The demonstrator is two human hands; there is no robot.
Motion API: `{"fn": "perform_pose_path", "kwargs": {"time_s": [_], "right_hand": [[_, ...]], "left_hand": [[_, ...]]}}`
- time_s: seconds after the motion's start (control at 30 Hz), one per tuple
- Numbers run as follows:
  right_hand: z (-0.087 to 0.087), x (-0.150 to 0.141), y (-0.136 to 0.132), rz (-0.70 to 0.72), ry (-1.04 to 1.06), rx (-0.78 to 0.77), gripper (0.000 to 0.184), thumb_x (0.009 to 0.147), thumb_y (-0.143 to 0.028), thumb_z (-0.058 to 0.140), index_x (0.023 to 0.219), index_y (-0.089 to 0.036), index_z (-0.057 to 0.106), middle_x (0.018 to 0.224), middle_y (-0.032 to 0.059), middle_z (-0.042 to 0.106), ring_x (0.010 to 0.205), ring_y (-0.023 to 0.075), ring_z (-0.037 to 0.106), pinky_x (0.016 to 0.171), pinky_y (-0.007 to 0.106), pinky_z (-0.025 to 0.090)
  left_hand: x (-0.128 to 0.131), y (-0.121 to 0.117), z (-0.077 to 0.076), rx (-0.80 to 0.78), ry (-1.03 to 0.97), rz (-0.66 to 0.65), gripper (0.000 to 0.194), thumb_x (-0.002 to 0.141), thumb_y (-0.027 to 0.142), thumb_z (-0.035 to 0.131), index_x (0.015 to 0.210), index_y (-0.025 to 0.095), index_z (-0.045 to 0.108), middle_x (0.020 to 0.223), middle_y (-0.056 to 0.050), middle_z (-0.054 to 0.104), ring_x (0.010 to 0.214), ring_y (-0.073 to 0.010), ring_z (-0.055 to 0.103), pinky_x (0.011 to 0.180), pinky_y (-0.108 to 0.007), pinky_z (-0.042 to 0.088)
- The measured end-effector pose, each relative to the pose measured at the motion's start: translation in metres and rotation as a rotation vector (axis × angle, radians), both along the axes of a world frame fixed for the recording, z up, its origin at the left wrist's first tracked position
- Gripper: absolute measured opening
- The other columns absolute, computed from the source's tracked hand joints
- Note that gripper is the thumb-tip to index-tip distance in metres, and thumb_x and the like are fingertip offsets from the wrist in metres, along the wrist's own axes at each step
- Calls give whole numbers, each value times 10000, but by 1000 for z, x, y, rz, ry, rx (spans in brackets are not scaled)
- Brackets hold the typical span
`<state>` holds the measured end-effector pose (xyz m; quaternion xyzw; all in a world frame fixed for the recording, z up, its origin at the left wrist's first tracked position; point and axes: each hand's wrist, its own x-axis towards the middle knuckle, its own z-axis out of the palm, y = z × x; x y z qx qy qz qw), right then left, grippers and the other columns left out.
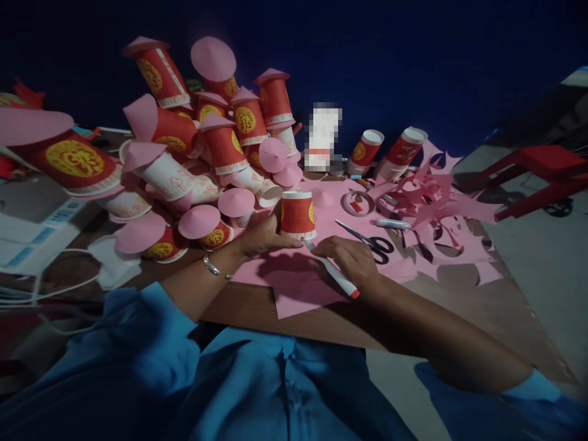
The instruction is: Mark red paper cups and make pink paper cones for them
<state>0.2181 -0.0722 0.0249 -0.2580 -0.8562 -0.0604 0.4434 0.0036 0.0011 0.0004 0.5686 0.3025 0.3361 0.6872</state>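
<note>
My left hand (269, 236) is wrapped round the side of a red paper cup (296, 214) with a yellow emblem. The cup stands upside down, its wide rim low, near pink paper (298, 288). In my right hand (351, 260) is a white marker-like pen (337, 275) with an orange-red end. The pen's tip is close to the cup's lower rim and my left thumb; whether it touches cannot be made out. Black-handled scissors (379, 246) lie just beyond my right hand on the pink paper.
Red and white cups with pink paper cones (220, 141) are piled at the left. A roll of tape (358, 203), a glue-like tube (392, 224) and cut pink scraps (441, 202) lie at the right. Two stacks of cups (402, 153) stand behind. A red stool (537, 168) is beside the table.
</note>
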Motion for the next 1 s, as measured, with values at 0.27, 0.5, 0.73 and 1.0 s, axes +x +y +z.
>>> {"fn": "perform_pose_path", "kwargs": {"time_s": [0.27,0.5,0.73,1.0], "right_hand": [[2,-1,-1,-37,8,-14,80,997,-150,613,941,-207,608,697,0,697,609,129,672,559,239,516],[-2,2,2,-20,76,-2,73,970,-133,629,971,-205,615,736,22,718,643,150,701,579,256,549],[-3,1,2,-34,62,-6,101,964,-106,622,979,-206,613,736,15,707,641,144,691,578,253,541],[-4,1,2,-41,52,-20,103,961,-109,620,978,-209,610,737,10,707,635,142,688,578,252,524]], "left_hand": [[1,-2,5,18,3,0,833,649,260,943,1361,222,513,920,-26,737,1132,-299,705,965,-439,567],[-1,-1,4,11,46,5,929,616,301,952,1409,206,477,1165,-101,741,1176,-314,685,977,-440,554],[-2,0,2,33,41,-4,921,633,310,943,1422,215,478,1268,-131,719,1187,-322,683,970,-445,556],[-1,-2,7,22,60,8,900,632,319,952,1392,215,481,1058,-67,749,1109,-300,704,926,-420,564]]}}
